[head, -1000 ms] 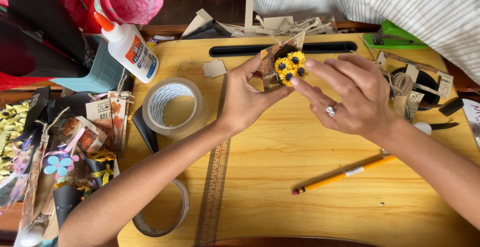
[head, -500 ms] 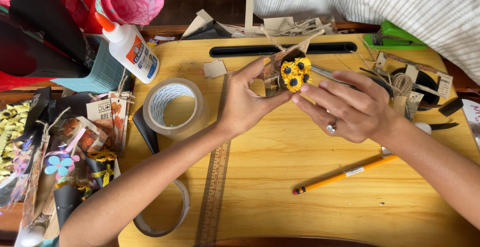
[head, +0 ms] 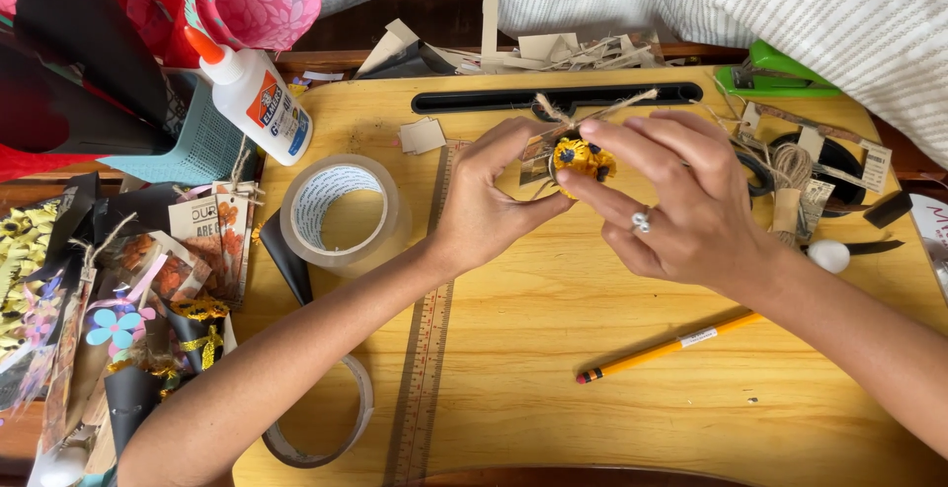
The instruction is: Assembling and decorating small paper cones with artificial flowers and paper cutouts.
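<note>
From the camera on my head, looking down, my left hand (head: 491, 201) and my right hand (head: 671, 205) meet over the far middle of the wooden lap desk (head: 612, 428), both closed on a small paper flower bundle (head: 578, 159) held just above the board. My left thumb and fingers pinch its left side; my right fingertips press on its right side and top, the ring (head: 642, 220) showing on one finger. The bundle is a cluster of yellow blooms with dark centres, facing up toward me, wrapped in what looks like clear film and brown paper. Its twine ends (head: 592, 107) stick out at the top, splayed left and right toward the black slot (head: 474, 102) at the desk's far edge — so the long axis seems to run roughly away from me, flowers at the near end of what shows, though my fingers hide the lower part. Left of my left hand lies a roll of clear tape (head: 341, 212); beyond it a glue bottle (head: 259, 97) leans, orange tip up and to the left. A ruler (head: 425, 368) runs lengthwise under my left forearm, and a yellow pencil (head: 671, 347) lies slanted near my right wrist — apart from both hands. A green stapler (head: 775, 74) sits at the far right.
</note>
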